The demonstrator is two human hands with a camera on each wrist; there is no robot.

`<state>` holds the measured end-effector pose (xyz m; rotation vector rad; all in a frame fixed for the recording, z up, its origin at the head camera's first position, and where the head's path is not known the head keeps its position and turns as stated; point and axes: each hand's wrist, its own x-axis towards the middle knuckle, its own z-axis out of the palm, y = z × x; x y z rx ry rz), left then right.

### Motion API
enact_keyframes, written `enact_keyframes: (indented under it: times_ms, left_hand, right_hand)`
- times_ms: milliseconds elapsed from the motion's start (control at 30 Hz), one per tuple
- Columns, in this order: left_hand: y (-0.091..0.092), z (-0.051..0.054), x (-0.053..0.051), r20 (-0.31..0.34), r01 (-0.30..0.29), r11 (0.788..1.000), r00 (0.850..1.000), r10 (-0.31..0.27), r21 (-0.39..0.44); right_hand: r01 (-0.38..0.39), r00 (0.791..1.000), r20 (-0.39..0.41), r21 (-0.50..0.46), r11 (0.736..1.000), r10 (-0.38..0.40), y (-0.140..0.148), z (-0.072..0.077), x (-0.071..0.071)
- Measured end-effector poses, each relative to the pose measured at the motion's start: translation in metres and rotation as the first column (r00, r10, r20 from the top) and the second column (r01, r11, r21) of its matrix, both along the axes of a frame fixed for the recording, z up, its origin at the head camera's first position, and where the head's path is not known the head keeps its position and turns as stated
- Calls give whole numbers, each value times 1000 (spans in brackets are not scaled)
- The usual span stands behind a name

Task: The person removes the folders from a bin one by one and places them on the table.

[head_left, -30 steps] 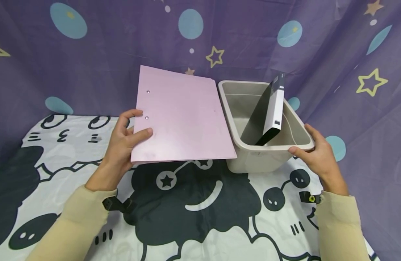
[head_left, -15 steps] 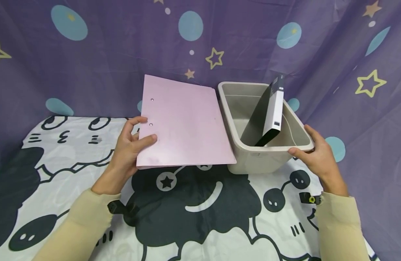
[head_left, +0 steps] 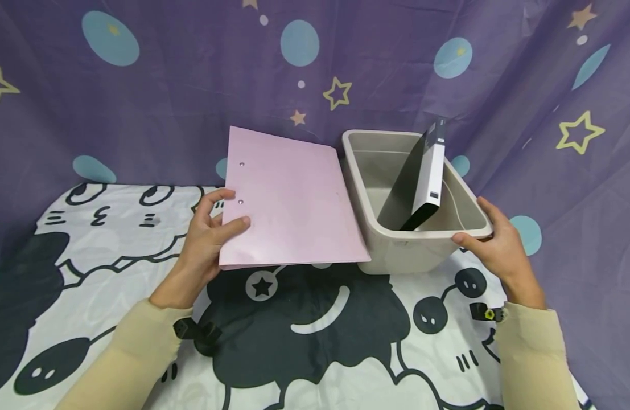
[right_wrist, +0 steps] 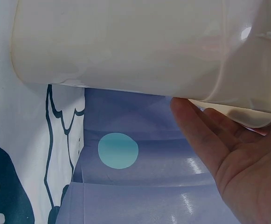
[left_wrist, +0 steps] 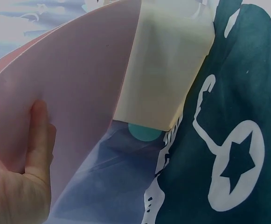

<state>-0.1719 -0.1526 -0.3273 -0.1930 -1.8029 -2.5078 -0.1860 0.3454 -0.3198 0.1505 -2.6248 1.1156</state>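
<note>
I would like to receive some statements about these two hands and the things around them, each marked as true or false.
The left hand grips the flat pale-pink folder. True.

The black-and-white binder leans inside the rectangular beige plastic bin. True.

The folder lies inside the bin. False: it is outside, beside it.

The right hand grips the bin. True.

In the head view, the bin stands left of the folder. False: it stands right of it.

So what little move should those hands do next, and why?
Probably ease the pink folder a little further down beside the bin: it has been sinking, and the left hand still grips its edge while the right hand holds the rim.
</note>
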Motion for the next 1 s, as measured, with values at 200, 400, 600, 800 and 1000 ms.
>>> enact_keyframes:
  times_ms: [200, 400, 600, 800, 1000]
  left_hand:
    - [0, -4, 1, 8, 23, 999, 1000, -23, 24]
    - [1, -7, 0, 35, 20, 999, 999, -21, 27]
    - [2, -9, -1, 46, 6, 1000, 999, -7, 10]
    - [4, -11, -1, 52, 5, 1000, 999, -5, 7]
    - [5, -14, -2, 69, 13, 1000, 998, -15, 27]
  right_hand:
    - [-3, 1000, -8, 4, 1000, 3, 0, 1, 1]
    - [-5, 1000, -22, 10, 1000, 6, -1, 1, 0]
    - [3, 1000, -13, 28, 1000, -2, 0, 1, 0]
    - [4, 1000, -3, 29, 1000, -4, 0, 1, 0]
    - [-4, 1000, -23, 32, 999, 5, 1, 0, -1]
